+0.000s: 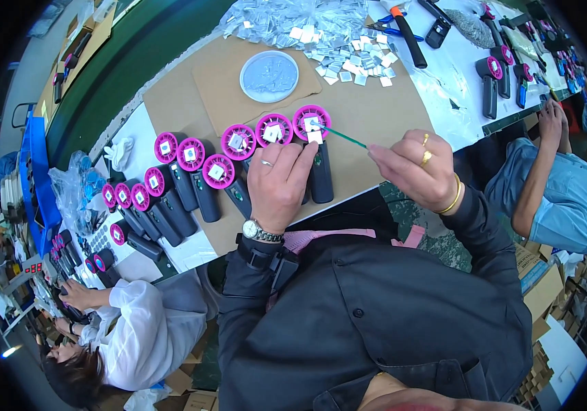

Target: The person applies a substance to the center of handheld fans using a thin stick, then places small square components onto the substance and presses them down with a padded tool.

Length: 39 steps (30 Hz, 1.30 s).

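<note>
My right hand (420, 171) pinches a thin green stick (348, 139). Its tip reaches the white square in the pink round head of a dark-handled device, like a handheld fan (321, 179). At that head's near rim, my left hand (279, 183) has a small white square plate (314, 137) at its fingertips. More such devices stretch leftward in rows, among them a pink head (274, 130) just beyond my left hand and another (218, 171) to its left. Most heads bear a pale square in the middle. A round dish (269, 77) of greyish paste sits beyond them.
Loose metallic squares (358, 60) and clear plastic bags (286, 20) lie at the far side. A hammer with a dark handle (410, 41) lies at the far right. Cardboard (375, 103) covers the table. Co-workers sit at left (149, 322) and right (547, 185).
</note>
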Motion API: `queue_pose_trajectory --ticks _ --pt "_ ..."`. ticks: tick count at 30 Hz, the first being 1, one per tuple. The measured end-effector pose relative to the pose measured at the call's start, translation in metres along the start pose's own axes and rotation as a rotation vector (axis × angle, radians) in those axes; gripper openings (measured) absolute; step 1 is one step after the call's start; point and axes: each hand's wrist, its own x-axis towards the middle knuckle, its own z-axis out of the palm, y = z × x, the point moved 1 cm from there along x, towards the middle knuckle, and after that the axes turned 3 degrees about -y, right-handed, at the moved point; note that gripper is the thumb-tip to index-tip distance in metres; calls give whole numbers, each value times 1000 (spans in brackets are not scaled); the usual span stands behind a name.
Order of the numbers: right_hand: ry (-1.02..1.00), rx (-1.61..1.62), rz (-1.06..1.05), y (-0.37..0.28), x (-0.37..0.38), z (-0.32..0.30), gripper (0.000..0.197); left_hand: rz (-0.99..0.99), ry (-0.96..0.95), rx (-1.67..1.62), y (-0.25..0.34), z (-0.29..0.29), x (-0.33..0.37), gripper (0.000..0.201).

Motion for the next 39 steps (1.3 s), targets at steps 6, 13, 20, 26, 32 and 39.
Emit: queue_pose_trajectory --ticks 6,13,20,26,32,39 --pt "-133 -86 -112 7 0 7 47 -10 0 17 2 -1 1 37" --pt "-187 -121 -184 7 5 12 49 -16 14 13 1 0 1 35" --pt "-173 -91 -141 12 2 6 42 -18 20 9 1 -1 3 34" --pt "-5 5 -44 13 -4 5 45 -30 24 9 -1 -2 5 31" --pt "-60 44 -83 16 -12 8 45 -50 45 3 -3 -2 7 27" --pt "-143 -43 -201 15 -15 2 45 -85 56 9 -2 -1 7 26"
